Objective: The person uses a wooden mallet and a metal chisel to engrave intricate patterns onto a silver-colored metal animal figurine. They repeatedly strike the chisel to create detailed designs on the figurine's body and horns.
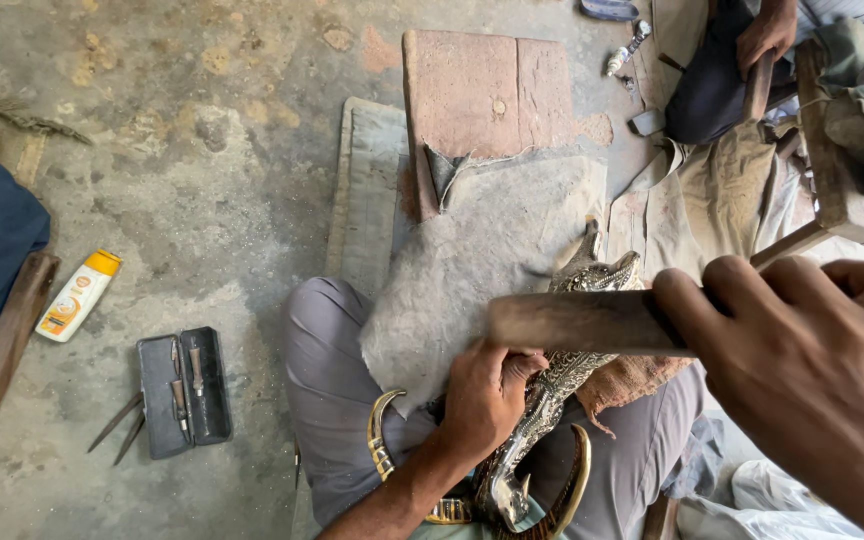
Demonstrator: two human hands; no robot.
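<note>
While my left hand pins the ornate metal piece on my lap, I raise the wooden mallet.
Right hand wrapped tight round the mallet; I'd strike squarely, fingers clear, grey cloth cushioning underneath.

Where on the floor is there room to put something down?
Bare concrete floor lies open above the bottle and tool case, left of the mat. The top right, around the wooden frame, is crowded.
</note>
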